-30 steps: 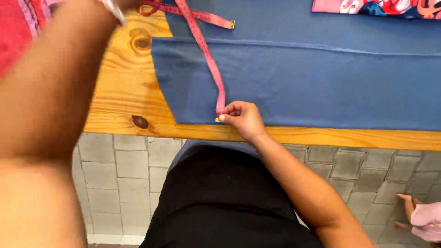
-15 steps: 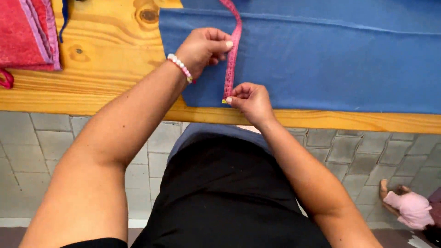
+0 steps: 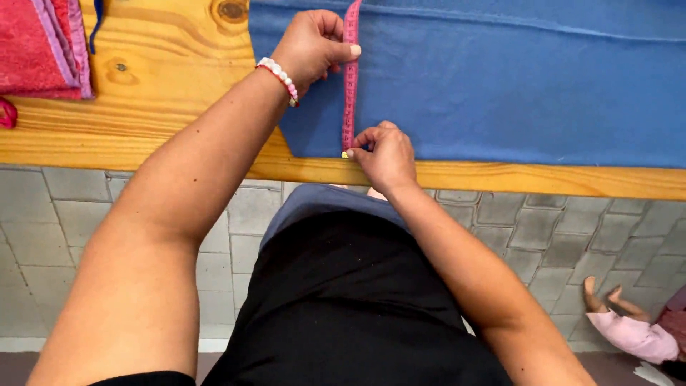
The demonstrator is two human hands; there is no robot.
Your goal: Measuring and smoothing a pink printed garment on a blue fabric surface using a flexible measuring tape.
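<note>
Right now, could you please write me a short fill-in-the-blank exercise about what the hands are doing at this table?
1. The right hand pins the end of the pink ____ at the cloth's near edge.
2. The left hand holds the tape against the ____ cloth.
3. The left wrist wears a beaded ____.
4. The cloth lies on a ____ table.

Missing words: measuring tape; blue; bracelet; wooden

View: a single head-worn camera is used; nothing is shared with another view.
Facing: steeply downward, table edge toward 12 o'clock, tiled floor toward 6.
Nearness: the arms are seen close.
</note>
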